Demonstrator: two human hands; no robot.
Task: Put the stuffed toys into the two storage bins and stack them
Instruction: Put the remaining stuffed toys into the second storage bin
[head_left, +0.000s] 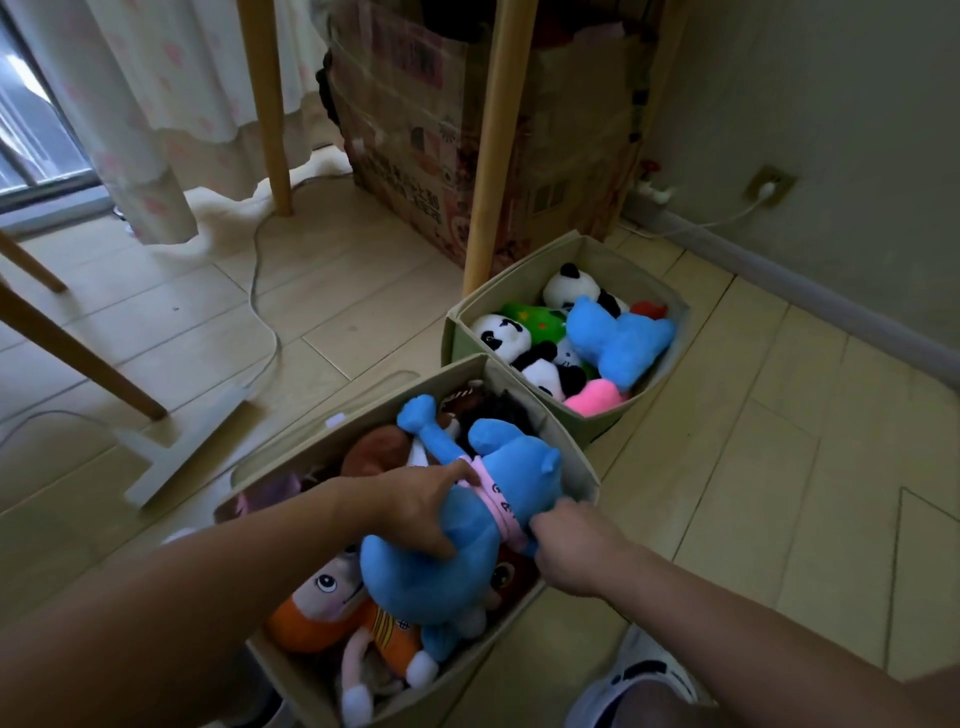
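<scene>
1. The left hand (415, 506) is pressing on the big blue plush toy (457, 525), fingers and thumb spread and curling over its body and pink shirt.
2. The right hand (569, 545) is gripping the same toy at the edge of the shirt, fingers bunched together and pinching the fabric; its fingertips are hidden from view.
3. The toy is lying on top of the heap in the near bin (582, 467), its raised arm pointing toward the far bin (470, 306) and its head overlapping an orange doll (332, 608).
4. The far bin is standing just beyond the near bin, touching it corner to corner, and is holding pandas (501, 335) and a second blue toy (618, 338).
5. Judgement: the near bin is looking overfull, so the blue toy is likely sitting proud of the rim. If it is not pushed down flat, a bin stacked on top is liable to tilt or slide off.
6. The near bin's soft walls are bulging, so hard pressing could splay them and spill the doll.
</scene>
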